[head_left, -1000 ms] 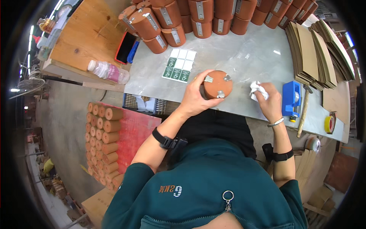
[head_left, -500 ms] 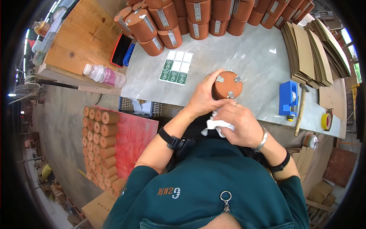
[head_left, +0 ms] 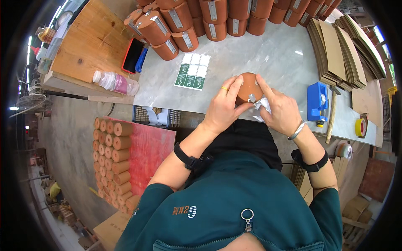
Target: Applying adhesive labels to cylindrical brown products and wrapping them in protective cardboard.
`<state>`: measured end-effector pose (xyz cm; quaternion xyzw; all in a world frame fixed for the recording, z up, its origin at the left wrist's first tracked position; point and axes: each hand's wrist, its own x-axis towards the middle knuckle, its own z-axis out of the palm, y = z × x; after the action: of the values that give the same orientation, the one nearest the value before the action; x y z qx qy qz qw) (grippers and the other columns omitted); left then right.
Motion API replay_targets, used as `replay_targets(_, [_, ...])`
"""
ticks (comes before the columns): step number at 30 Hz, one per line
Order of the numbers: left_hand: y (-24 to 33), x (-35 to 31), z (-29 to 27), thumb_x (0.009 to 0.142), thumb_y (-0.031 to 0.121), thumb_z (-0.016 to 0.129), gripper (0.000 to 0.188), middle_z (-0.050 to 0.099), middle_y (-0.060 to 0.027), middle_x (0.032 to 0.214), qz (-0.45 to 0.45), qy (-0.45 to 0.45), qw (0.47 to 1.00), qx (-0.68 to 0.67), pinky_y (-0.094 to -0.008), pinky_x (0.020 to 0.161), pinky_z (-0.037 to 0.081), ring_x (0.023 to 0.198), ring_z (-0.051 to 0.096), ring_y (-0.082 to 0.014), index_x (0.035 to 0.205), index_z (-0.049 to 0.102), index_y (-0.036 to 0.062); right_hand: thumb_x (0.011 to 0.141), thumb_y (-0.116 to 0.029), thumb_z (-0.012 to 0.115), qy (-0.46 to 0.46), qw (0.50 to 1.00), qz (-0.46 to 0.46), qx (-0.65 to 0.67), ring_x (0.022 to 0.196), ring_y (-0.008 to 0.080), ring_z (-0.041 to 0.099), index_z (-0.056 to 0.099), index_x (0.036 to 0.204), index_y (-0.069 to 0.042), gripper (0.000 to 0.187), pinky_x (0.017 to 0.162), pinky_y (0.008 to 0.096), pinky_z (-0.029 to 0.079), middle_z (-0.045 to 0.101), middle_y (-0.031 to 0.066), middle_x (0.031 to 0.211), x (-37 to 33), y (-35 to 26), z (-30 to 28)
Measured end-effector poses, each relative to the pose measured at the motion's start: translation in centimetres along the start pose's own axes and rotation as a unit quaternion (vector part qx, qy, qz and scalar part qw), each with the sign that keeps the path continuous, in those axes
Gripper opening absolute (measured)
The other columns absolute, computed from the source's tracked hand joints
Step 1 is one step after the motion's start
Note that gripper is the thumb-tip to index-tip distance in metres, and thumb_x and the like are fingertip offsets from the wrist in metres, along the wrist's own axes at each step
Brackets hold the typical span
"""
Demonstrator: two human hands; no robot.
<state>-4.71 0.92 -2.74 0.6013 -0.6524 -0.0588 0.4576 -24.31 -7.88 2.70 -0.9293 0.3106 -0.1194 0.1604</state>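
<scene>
A reddish-brown cylinder with small metal clips on its round top stands at the near side of the grey tabletop. My left hand grips its left side, thumb at the near edge and fingers at the top. Pinched in my right hand is a crumpled white cloth, pressed to the cylinder's lower right. The right fingers also reach along the cylinder's right rim. Left of my hands lies a sheet of green and white labels, with several label spaces bare.
Stacked brown cylinders with metal strips line the back. Cardboard sheets stand at right, near a blue tape dispenser, a hammer and yellow tape. A plastic bottle lies at left; more cylinders sit on a red board.
My right hand has moved up and right, bringing the cloth from below the cylinder against its side. Both hands now frame the cylinder, which has shifted slightly left and up.
</scene>
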Motion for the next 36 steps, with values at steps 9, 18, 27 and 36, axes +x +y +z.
replay_targets(9, [0.7,-0.1,-0.3,0.074,0.02,0.094,0.083,0.064,-0.023,0.127,-0.021,0.01,1.0,0.006,-0.0431,0.093,0.058,0.112,0.067,-0.0396,0.143,0.052,0.0002,0.08,-0.013,0.072,0.011,1.0,-0.003,0.009,0.079,0.0348,0.073,0.026,0.163,0.001,0.096,0.069,0.0432,0.058,0.072,0.0179,0.096,-1.2,-1.0,1.3])
replay_targets(18, [0.7,0.6,-1.1,0.073,0.024,0.095,0.085,0.068,-0.0224,0.119,-0.015,-0.053,0.997,0.056,-0.0417,0.086,0.059,0.104,0.07,-0.0385,0.142,0.053,-0.0016,0.079,-0.013,0.073,0.004,1.0,0.006,0.007,0.078,0.0337,0.073,0.023,0.163,0.001,0.099,0.067,0.0425,0.058,0.072,0.0176,0.096,-1.2,-0.9,1.4])
replay_targets(27, [0.5,-0.1,-0.5,0.069,0.027,0.097,0.082,0.07,-0.0232,0.119,0.0,-0.01,0.997,0.075,-0.0407,0.085,0.06,0.103,0.072,-0.0379,0.134,0.056,-0.0045,0.08,-0.013,0.073,0.016,0.999,0.014,0.028,0.076,0.0357,0.072,0.025,0.163,0.001,0.097,0.066,0.0442,0.057,0.072,0.0187,0.091,-0.9,-1.2,1.5])
replay_targets(36, [-0.2,-0.7,0.7,0.072,0.027,0.095,0.082,0.069,-0.0223,0.122,0.041,0.046,0.994,0.09,-0.0414,0.086,0.061,0.106,0.071,-0.0382,0.135,0.054,-0.0061,0.081,-0.015,0.075,0.041,0.99,0.018,0.132,0.065,0.0341,0.068,0.025,0.164,0.0,0.098,0.062,0.0431,0.055,0.067,0.015,0.077,-4.1,-4.5,3.3])
